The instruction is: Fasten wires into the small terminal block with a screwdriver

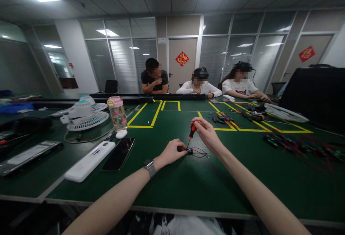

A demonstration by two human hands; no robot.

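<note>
My right hand [204, 131] is closed around the red and black handle of a screwdriver [192, 131]. Its thin shaft slants down to a small dark electronic module [189, 152] on the green table [161, 188]. Pinched fingers of my left hand [174, 151] hold that module at its left end and cover part of it. Thin red and blue wires [199, 152] trail from the module to the right across the tabletop. Whether the screwdriver's tip sits in a screw is too small to tell.
Left of my hands lie a black phone [118, 154], a white power bank [90, 161], a pink-lidded bottle [117, 114] and white fans [83, 114]. Wired modules [302, 147] are heaped at the right, near a dark monitor [315, 98]. Several people sit across the table.
</note>
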